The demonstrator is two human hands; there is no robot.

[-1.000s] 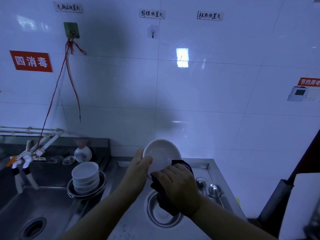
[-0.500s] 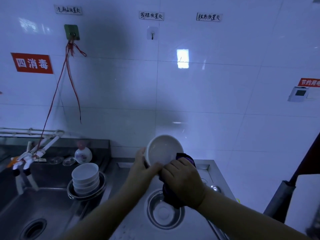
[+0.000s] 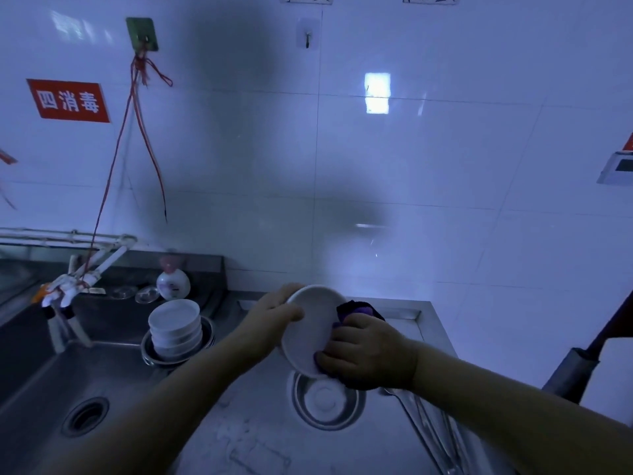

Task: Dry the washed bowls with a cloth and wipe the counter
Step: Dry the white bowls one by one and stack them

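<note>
— What carries everything here?
— A steel worktop against the tiled wall, its bare surface scuffed and pale.
— And on it?
— A shallow metal dish sits near the middle. Long metal utensils lie just right of it. At the left edge, a stack of white bowls rests in a metal basin, beside the sunken sink.
— Behind that?
— A round white bottle and two small glass lids.

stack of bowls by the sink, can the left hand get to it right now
Probably not at once: the left hand is gripping the white bowl being dried. The path to the stack of bowls looks open once it lets go.
</note>
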